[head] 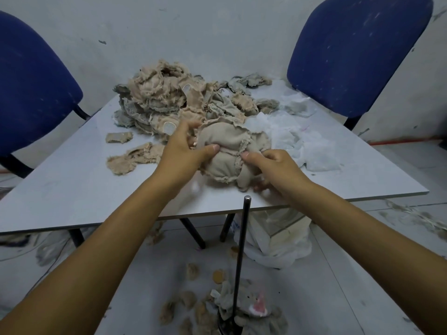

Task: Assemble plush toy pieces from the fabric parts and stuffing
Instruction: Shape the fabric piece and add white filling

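At the near centre of the white table [72, 189], a beige plush piece [225, 153] is held between both hands. The piece is rounded and bulging, with frayed seam allowances standing out along its stitched edges. The left hand [186, 153] is curled round the left side of the piece, its thumb pressed onto the top of the fabric and its fingers wrapped behind. The right hand [275, 168] grips the right side, its thumb set against a frayed seam and its fingers curled under the lower edge. The two thumbs lie near each other across the seam without touching.

Behind the piece, a heap of cut fabric parts [174, 97] in beige and grey is piled toward the far side of the table. Two loose beige pieces [130, 158] lie to the left of the left hand. White stuffing material [302, 141] is spread just to the right of the plush piece.

A thin dark metal rod [242, 250] stands upright in front of the near table edge. Fabric scraps [200, 308] are scattered on the floor around its base. A white plastic bag [278, 243] is located under the table. One blue chair [358, 52] is placed at the far right and another blue chair [31, 88] at the left.
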The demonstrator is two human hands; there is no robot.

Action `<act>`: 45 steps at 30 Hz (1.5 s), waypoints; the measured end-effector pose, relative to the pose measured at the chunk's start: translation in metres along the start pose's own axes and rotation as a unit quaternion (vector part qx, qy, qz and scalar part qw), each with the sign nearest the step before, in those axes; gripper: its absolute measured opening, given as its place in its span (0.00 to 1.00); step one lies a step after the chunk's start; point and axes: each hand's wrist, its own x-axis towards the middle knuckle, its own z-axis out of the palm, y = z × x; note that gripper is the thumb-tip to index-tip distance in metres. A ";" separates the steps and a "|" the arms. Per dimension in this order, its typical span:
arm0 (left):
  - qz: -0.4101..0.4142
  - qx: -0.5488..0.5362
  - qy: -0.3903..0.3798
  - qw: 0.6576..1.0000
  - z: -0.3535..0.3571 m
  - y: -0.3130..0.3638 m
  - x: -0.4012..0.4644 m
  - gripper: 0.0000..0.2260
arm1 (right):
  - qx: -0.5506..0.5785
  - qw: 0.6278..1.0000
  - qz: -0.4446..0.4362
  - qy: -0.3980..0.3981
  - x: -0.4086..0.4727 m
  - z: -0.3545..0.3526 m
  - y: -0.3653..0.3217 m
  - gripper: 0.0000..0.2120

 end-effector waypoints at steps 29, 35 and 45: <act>0.075 0.253 -0.184 0.947 0.014 -0.003 -0.006 0.08 | -0.317 0.925 -0.204 -0.046 0.000 -0.006 -0.019 0.04; 0.000 0.098 -0.113 0.989 0.020 0.008 -0.009 0.12 | -0.269 0.922 -0.136 -0.241 -0.010 -0.021 -0.031 0.17; 0.031 0.225 -0.316 0.921 0.006 0.017 -0.013 0.19 | -0.143 0.956 -0.197 -0.161 -0.011 -0.016 -0.017 0.24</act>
